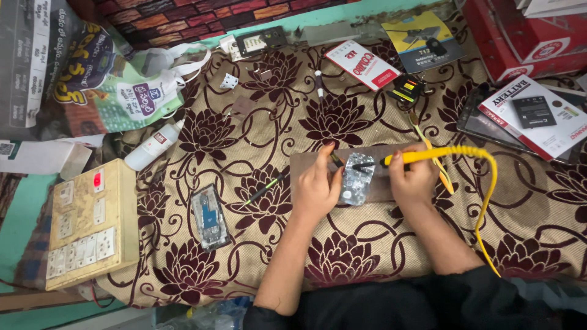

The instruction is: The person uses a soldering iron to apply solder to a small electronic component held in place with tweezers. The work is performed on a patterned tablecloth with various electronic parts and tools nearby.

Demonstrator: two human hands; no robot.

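Head view: seen from above the worktop.
Switchboard (pixel 92 223): well left of both hands, out of the way.
Left hand (pixel 316 186): pressed down on the phone part (pixel 357 178), pinning it to the board (pixel 342 160).
Right hand (pixel 413 178): clenched around the yellow soldering iron (pixel 422 156), tip at the part's upper edge.

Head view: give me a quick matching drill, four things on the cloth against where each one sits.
Things:
1. soldering iron
2. white bottle
3. switch board
4. small circuit board

Places:
A. far left edge of the cloth
B. held in the right hand
C. lying on its side just above the switch board
D. on the grey slab, steadied by the left hand

Pairs: 1-B, 2-C, 3-A, 4-D
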